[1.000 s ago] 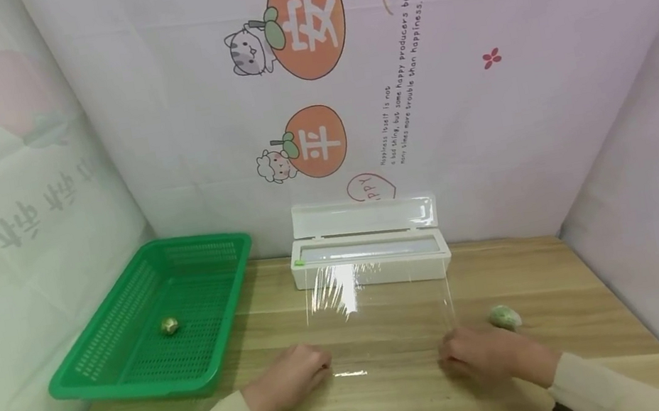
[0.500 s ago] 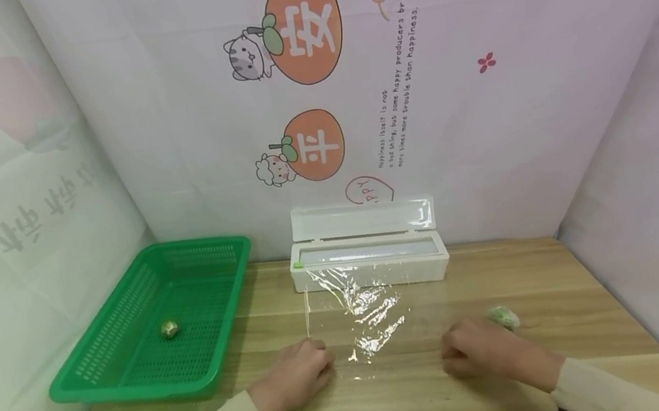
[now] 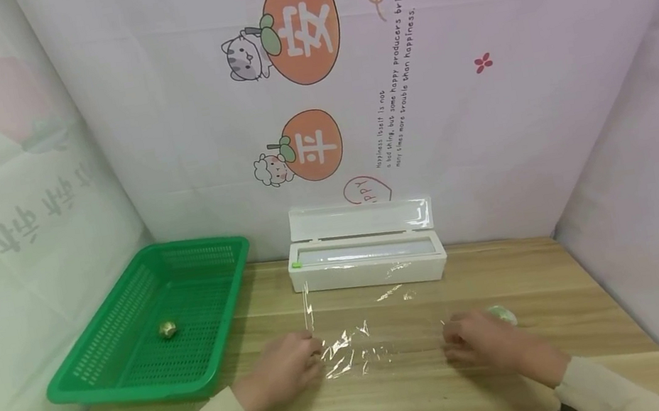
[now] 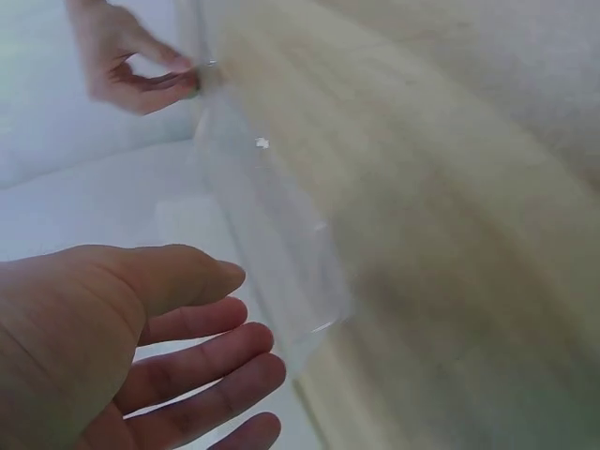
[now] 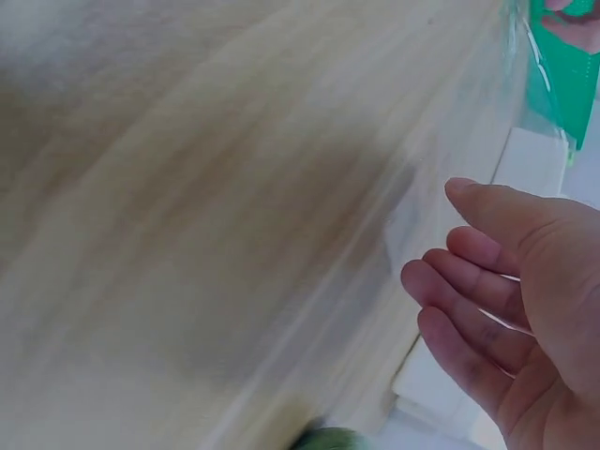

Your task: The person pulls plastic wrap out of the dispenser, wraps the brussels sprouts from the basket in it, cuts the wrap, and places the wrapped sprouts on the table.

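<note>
A sheet of clear plastic wrap [image 3: 353,356] runs from the front of a white wrap dispenser box [image 3: 369,273] toward me over the wooden table, glinting near its front edge. At its left corner is my left hand [image 3: 285,372], thumb and fingers parted in the left wrist view, with the film [image 4: 281,244] just beyond the fingertips. My right hand [image 3: 484,346] is by the right corner. In the right wrist view its fingers [image 5: 469,281] are loosely bent, the thumb apart from them. A small pale green, rounded thing [image 3: 502,314] lies partly hidden behind the right hand.
A green plastic basket [image 3: 237,277] stands at the left with a small gold-toned round thing [image 3: 167,329] inside. The dispenser's clear lid [image 3: 360,219] is raised against the printed back cloth [image 3: 192,112]. Cloth walls close off both sides.
The film has sunk from a taut, raised sheet to lie lower, its glints shifting forward. My fingers have loosened from its corners, the left hand moving slightly left.
</note>
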The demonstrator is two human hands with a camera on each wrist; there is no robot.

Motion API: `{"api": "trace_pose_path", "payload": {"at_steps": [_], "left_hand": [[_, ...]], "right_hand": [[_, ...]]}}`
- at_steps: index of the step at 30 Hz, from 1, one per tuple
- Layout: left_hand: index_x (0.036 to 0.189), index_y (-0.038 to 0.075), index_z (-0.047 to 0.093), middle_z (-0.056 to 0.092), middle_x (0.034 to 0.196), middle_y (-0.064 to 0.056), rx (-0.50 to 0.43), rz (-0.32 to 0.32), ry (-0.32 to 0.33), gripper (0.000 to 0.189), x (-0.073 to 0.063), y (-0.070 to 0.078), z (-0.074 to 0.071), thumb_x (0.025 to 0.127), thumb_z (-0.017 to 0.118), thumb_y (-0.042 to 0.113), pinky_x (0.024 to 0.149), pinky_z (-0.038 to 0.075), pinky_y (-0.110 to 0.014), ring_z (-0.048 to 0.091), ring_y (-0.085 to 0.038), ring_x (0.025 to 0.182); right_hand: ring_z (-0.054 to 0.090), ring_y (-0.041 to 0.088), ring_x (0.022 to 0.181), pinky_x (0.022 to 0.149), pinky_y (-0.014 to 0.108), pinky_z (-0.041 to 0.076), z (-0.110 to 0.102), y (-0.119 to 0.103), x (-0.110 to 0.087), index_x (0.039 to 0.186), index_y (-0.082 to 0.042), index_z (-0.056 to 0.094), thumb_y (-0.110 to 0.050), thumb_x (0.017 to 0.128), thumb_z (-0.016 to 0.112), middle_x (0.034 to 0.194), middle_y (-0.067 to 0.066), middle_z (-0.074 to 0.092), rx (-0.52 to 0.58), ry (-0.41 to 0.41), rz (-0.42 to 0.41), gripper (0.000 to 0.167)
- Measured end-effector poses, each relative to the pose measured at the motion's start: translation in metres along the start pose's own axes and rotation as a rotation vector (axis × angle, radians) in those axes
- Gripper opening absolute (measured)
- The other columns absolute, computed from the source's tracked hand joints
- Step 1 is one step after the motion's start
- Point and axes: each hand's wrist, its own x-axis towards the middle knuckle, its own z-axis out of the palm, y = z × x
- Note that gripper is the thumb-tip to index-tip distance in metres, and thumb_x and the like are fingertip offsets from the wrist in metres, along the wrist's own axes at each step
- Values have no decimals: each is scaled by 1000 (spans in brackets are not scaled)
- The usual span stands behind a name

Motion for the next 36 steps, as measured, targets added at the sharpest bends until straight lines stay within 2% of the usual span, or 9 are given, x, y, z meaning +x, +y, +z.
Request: {"api": "trace_pose_path", "payload": {"at_steps": [3, 6, 10, 15, 21, 25, 30, 36], "left_hand": [[103, 4, 75, 77, 97, -7, -31, -8, -10, 13, -3, 1, -17, 92, 79, 10, 74, 62, -24, 71, -15, 83], [113, 1, 74, 78, 108, -12, -7, -26, -15, 23, -5, 1, -37, 93, 78, 11, 85, 65, -36, 75, -25, 98], [119, 4, 74, 78, 116, -11, 65, -82, -6, 30, -7, -6, -64, 93, 80, 18, 89, 65, -41, 76, -27, 105], [123, 4, 73, 77, 123, -13, 112, -150, 27, 33, -11, -23, -97, 94, 79, 19, 93, 64, -45, 74, -31, 112], [128, -1, 70, 74, 128, -18, 112, -214, 40, 35, -20, -58, -132, 98, 75, 17, 97, 62, -52, 71, -37, 119], [127, -3, 69, 74, 126, -21, 95, -242, 36, 34, -29, -85, -147, 98, 74, 14, 97, 60, -55, 70, -40, 118], [127, -6, 68, 72, 126, -25, 78, -307, -17, 36, -40, -121, -156, 99, 74, 16, 98, 59, -57, 68, -44, 118], [128, -11, 65, 69, 128, -32, 62, -405, -97, 41, -53, -161, -159, 98, 73, 17, 99, 57, -61, 64, -51, 121]], "right_hand": [[48, -5, 69, 58, 18, 48, 3, 4, -3, 80, -20, 64, -18, 89, 84, 77, -10, 61, 13, -6, 13, 22], [54, -3, 72, 61, 20, 52, 6, 9, -5, 82, -21, 65, -20, 89, 84, 80, -9, 64, 15, -8, 48, 20], [59, -1, 74, 64, 21, 56, 8, 14, -7, 83, -22, 66, -20, 87, 86, 82, -10, 66, 32, -8, 66, 20], [54, -2, 70, 59, 18, 51, 8, 14, -7, 82, -22, 65, -16, 87, 85, 78, -12, 62, 84, -25, 71, 22], [52, -1, 68, 58, 17, 48, 9, 15, -8, 81, -22, 65, -16, 89, 84, 76, -13, 60, 114, -31, 86, 22], [51, -2, 68, 57, 17, 47, 11, 16, -8, 81, -22, 65, -16, 89, 84, 76, -13, 59, 121, -32, 88, 21], [51, -3, 69, 58, 17, 48, 13, 18, -8, 81, -23, 66, -16, 89, 84, 77, -14, 60, 116, -36, 80, 21], [52, -3, 70, 59, 18, 49, 12, 18, -7, 82, -23, 67, -17, 89, 84, 78, -14, 61, 106, -38, 72, 20]]}}
